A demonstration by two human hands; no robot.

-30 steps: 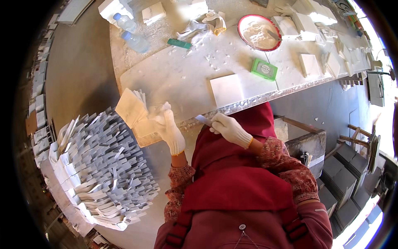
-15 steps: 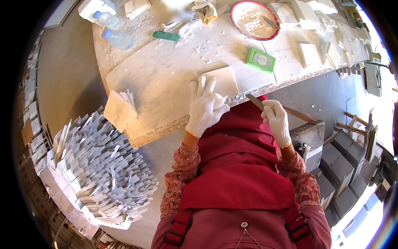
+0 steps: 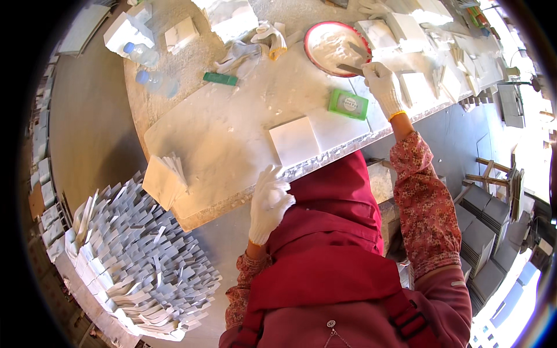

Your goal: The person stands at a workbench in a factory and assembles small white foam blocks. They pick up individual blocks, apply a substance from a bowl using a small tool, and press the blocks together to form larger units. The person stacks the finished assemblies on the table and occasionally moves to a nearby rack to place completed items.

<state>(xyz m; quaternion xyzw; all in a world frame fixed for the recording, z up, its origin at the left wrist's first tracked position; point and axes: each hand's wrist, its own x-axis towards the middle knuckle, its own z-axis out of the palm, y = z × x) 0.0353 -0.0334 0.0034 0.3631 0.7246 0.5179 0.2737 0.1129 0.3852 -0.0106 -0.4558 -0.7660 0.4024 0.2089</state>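
Your right hand (image 3: 383, 84), gloved white, is closed around a flat spatula (image 3: 355, 69) whose blade reaches into the red-rimmed bowl (image 3: 313, 32) of white paste at the far edge of the surface (image 3: 220, 139). Just beside your wrist lies a green rectangular package (image 3: 347, 104) with a pale oval label. A white square tile (image 3: 295, 141) sits near the front edge. Your left hand (image 3: 268, 203), fingers loosely open, holds nothing and hovers at that edge. Two clear bottles (image 3: 152, 68) with blue caps lie far left; a small green bar (image 3: 220, 78) lies nearby.
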